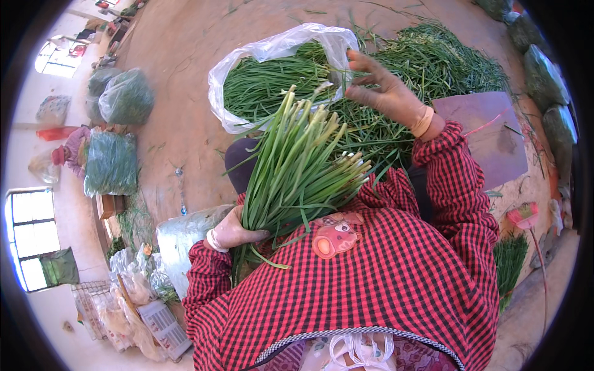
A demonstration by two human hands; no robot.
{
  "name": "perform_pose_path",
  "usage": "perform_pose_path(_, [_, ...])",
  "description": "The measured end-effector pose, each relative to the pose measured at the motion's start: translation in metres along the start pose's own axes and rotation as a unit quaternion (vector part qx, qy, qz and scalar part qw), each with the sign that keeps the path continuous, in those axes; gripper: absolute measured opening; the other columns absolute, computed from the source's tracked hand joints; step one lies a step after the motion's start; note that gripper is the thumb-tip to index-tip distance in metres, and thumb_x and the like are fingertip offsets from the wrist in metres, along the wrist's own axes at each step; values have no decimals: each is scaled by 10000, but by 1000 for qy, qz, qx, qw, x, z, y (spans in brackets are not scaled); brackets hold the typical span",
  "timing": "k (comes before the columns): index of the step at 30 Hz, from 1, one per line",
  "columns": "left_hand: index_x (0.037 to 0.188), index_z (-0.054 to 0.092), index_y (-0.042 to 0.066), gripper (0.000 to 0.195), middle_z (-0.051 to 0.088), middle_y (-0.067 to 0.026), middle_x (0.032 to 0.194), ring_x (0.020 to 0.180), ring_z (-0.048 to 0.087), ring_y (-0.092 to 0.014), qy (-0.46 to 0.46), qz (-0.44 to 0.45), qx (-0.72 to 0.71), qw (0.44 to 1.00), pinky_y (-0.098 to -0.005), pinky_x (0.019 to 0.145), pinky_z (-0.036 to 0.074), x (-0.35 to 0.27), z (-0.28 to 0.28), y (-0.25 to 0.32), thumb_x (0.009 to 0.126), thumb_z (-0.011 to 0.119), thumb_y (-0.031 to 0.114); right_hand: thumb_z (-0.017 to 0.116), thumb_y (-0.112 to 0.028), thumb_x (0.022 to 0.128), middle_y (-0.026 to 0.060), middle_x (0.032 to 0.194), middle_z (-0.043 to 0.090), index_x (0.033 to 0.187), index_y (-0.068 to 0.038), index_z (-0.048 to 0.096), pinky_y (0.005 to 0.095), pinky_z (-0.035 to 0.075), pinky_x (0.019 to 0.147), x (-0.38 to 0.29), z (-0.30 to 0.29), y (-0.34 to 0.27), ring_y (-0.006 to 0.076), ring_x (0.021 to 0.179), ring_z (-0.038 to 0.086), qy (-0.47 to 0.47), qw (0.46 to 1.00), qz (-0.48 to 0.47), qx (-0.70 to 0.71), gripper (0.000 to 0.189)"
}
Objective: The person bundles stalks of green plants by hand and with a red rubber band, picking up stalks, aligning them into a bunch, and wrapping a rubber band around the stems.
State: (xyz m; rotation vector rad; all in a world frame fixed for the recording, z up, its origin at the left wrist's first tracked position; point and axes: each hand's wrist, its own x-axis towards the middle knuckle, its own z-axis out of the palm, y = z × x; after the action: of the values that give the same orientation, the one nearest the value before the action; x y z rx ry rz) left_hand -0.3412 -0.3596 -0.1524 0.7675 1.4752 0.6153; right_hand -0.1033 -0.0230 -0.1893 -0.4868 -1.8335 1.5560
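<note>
A large bunch of long green leafy stalks, perhaps garlic chives (297,171), lies across my lap with its pale ends up and to the right. My left hand (239,230), in a thin glove, is closed around the leafy lower end. My right hand (380,90), gloved too, is raised with fingers spread beside the rim of an open clear plastic bag (217,88), holding nothing that I can see. Inside that bag lie more green stalks (278,79). Beneath and beyond my right hand spreads a heap of loose green leaves (436,60) on the floor.
A purplish board (487,134) lies right of the heap. Filled plastic bags (543,79) line the far right, near a pink-headed brush (524,215). At left are stuffed bags (126,96), a person (74,150) behind a large bag of greens (111,162), and a wrapped bundle (185,236) by my left arm.
</note>
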Motion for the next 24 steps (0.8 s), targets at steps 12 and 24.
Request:
perform_pose_path(12, [1238,641,91,515,707,-186,946,891,686,-363,167,121,416,886,-403,764,554,-15,-3,48,740,747,169,705,-244,866,160,1079,715,1140,-85,708,378,527,923,3,-90,-8,272,1027,689,133,894,114,-413,317])
perform_pose_path(24, [1317,598,208,601,680,-107,895,794,679,-329,212,135,611,750,-427,683,532,5,16,72,731,726,172,683,-520,820,189,1055,684,1127,17,643,503,368,1079,-7,70,-60,362,1038,647,-276,873,-143,-375,620])
